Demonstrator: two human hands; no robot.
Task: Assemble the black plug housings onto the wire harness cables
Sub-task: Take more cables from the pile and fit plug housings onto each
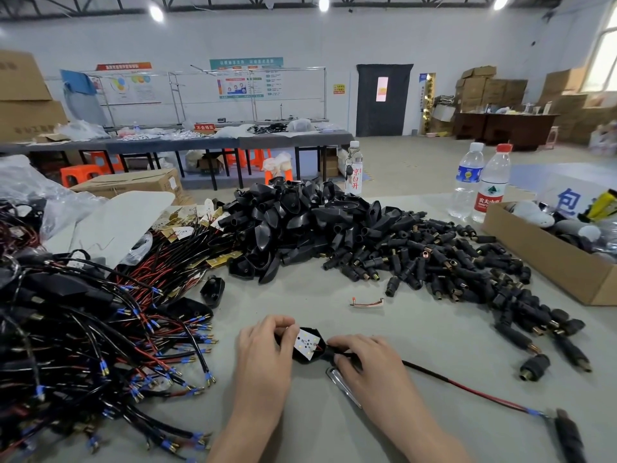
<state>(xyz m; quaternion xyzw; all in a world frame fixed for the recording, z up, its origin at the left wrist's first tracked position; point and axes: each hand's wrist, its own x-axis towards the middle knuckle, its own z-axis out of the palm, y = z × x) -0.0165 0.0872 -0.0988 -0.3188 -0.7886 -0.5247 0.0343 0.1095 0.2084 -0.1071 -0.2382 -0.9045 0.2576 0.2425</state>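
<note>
Harness cables [100,329] piled left on desk [434,332]. Left hand [267,349] curls round wide end of black plug housing [300,358], front centre. Right hand [370,365] pinches its narrow neck, where the cable [467,389] exits. Housing probably light and rigid, cable limp: grip shell sides, not white board [307,344].

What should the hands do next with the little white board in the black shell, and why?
Probably press the white board flat into the black housing with the left hand. The board seems not quite seated, while the right hand pinches the cable at the housing's neck.
</note>
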